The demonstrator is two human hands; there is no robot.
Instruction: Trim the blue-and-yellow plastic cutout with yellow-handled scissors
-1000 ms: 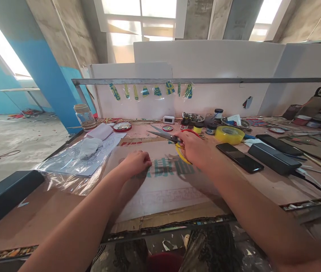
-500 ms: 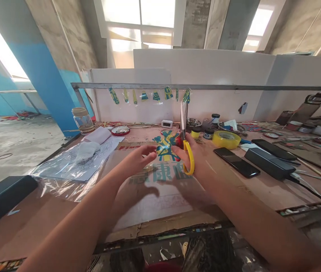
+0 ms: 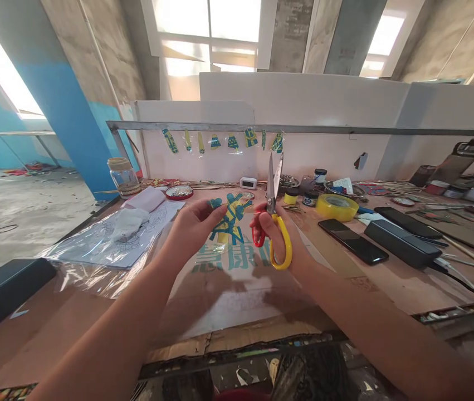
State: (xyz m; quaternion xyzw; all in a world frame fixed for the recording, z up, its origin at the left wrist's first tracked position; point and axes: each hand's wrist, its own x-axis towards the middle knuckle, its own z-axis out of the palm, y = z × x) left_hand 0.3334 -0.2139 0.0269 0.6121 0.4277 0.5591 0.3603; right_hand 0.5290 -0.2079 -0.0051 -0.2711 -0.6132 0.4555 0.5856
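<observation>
Far to the left of our hands stand a glass jar (image 3: 123, 174) and a plastic-wrapped sheet (image 3: 107, 244) with white folded cloths (image 3: 130, 220) lying on it. Our left hand (image 3: 190, 227) is raised above the cardboard sheet (image 3: 237, 284), its thumb and fingers pinched together on the left edge of a blue-and-yellow painted film piece (image 3: 229, 218), which hangs in the air between our two hands. The piece lies just right of the left fingertips and just left of the scissors; whether it touches the blades we cannot tell. Our right hand (image 3: 281, 245) is closed through the handles of the scissors (image 3: 274, 214), one loop red and one yellow, with the blades pointing straight up and parted only slightly at the tips. Beyond both hands, a metal rail (image 3: 345, 130) carries a row of small painted film cutouts (image 3: 224, 138). Behind the scissors, near the back panel, stand small paint pots (image 3: 301, 196). To the right of our right hand lies a yellow tape roll (image 3: 337, 207), then a dark phone (image 3: 352, 240) flat on the bench, then a black box (image 3: 401, 243) with a cable at its right end. Further right lie thin sticks (image 3: 466, 248), well apart from our hands.
</observation>
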